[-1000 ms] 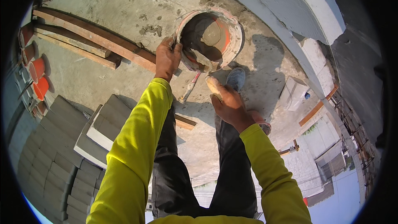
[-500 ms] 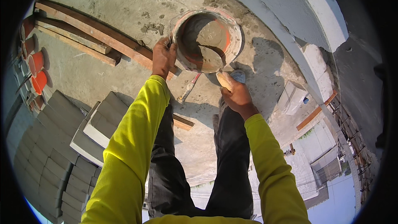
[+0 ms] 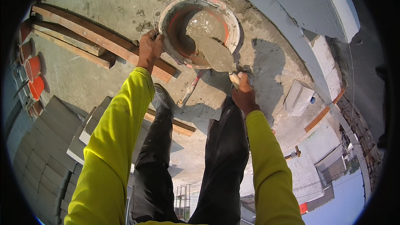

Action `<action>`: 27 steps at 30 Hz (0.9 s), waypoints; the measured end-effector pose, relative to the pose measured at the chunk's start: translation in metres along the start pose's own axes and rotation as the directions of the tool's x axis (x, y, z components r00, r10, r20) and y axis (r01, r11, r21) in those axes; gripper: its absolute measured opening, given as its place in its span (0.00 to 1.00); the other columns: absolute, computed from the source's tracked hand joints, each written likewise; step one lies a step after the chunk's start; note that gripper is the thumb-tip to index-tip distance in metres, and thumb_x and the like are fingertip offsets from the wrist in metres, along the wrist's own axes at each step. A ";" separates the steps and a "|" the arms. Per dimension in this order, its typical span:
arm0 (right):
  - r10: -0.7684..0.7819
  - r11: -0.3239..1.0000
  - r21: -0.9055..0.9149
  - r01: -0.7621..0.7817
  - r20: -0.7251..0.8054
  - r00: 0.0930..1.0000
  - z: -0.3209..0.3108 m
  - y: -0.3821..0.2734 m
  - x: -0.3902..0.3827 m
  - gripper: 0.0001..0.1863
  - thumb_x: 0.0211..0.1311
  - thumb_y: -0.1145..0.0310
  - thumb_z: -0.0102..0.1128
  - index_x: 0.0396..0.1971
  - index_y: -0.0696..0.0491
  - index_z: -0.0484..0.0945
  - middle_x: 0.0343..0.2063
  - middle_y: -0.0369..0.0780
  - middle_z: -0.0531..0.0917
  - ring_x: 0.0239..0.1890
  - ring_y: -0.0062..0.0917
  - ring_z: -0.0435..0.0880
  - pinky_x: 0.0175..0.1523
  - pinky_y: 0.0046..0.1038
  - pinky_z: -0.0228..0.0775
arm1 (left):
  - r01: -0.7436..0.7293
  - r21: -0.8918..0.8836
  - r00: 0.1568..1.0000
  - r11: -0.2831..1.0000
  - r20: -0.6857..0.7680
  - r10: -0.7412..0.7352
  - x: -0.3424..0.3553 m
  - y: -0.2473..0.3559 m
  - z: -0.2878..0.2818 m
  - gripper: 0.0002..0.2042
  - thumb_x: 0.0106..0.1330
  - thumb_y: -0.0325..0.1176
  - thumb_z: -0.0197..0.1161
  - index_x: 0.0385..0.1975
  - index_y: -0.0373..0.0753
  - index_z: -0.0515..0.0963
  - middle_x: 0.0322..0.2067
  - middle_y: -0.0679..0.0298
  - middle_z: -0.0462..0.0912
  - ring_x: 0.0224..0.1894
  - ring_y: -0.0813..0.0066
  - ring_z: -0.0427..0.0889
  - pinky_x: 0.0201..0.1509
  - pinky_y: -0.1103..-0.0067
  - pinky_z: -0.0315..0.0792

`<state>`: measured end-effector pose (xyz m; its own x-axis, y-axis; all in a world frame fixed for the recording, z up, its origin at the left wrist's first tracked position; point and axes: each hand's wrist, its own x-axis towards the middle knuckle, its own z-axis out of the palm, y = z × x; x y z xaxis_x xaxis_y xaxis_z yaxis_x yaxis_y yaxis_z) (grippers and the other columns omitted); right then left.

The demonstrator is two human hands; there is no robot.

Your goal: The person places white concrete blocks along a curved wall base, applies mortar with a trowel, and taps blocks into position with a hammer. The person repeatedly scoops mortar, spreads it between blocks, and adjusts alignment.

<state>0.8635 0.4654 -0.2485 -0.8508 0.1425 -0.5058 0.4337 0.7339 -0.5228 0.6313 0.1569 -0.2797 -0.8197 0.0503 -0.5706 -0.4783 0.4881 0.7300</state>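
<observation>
A mortar-smeared bucket point(image 3: 234, 24) stands on the concrete floor in front of me, with wet grey mortar point(image 3: 204, 21) inside and an orange inner wall showing. My left hand point(image 3: 151, 49) is closed at its left side, gripping the wire handle point(image 3: 155, 18) close to the rim. In my right hand point(image 3: 244, 93) is the pale wooden handle of a trowel point(image 3: 216, 54). Its blade reaches over the near rim into the bucket and is covered with mortar. Below the bucket lies a tool with a red and whitish handle point(image 3: 191, 89).
Wooden beams point(image 3: 83, 23) lie to the left of the bucket, and orange bowls point(image 3: 36, 87) sit at the far left. Grey blocks point(image 3: 58, 114) are stacked at lower left. A pale block point(image 3: 298, 98) rests at right beside a low wall point(image 3: 300, 8).
The trowel and my right hand have shifted a little to the right, and the blade shows more mortar on it. My left hand stays at the bucket's left side. The view has shifted slightly.
</observation>
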 end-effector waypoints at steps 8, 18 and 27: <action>0.048 0.996 -0.076 -0.042 0.078 0.996 0.016 0.046 -0.005 0.25 0.55 0.78 0.60 0.53 0.55 0.65 0.47 0.55 0.74 0.48 0.58 0.78 0.51 0.53 0.72 | 0.026 -0.147 1.000 0.989 -0.009 -0.028 -0.002 -0.014 -0.006 0.10 0.67 0.30 0.58 0.39 0.32 0.83 0.22 0.71 0.77 0.24 0.83 0.72 0.29 0.80 0.70; -0.096 0.987 0.131 0.089 0.048 0.994 -0.069 0.033 -0.072 0.25 0.54 0.69 0.69 0.52 0.57 0.72 0.33 0.47 0.83 0.32 0.40 0.85 0.39 0.38 0.79 | -0.105 -0.073 0.994 0.992 -0.051 0.101 -0.012 -0.016 -0.003 0.13 0.68 0.33 0.55 0.44 0.32 0.81 0.26 0.70 0.78 0.27 0.82 0.73 0.34 0.79 0.71; -0.070 0.773 0.583 -0.248 0.468 0.881 -0.025 0.013 0.006 0.20 0.74 0.55 0.56 0.49 0.58 0.73 0.30 0.34 0.80 0.28 0.15 0.79 0.32 0.24 0.73 | -0.190 -0.120 0.982 0.974 -0.022 0.189 -0.002 -0.034 -0.003 0.14 0.71 0.34 0.53 0.47 0.34 0.81 0.25 0.72 0.77 0.25 0.84 0.71 0.30 0.82 0.70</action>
<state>0.8570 0.4924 -0.2408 -0.6412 -0.2363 -0.7301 0.7197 0.1448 -0.6790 0.6480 0.1373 -0.3026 -0.9020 0.1221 -0.4140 -0.3482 0.3612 0.8651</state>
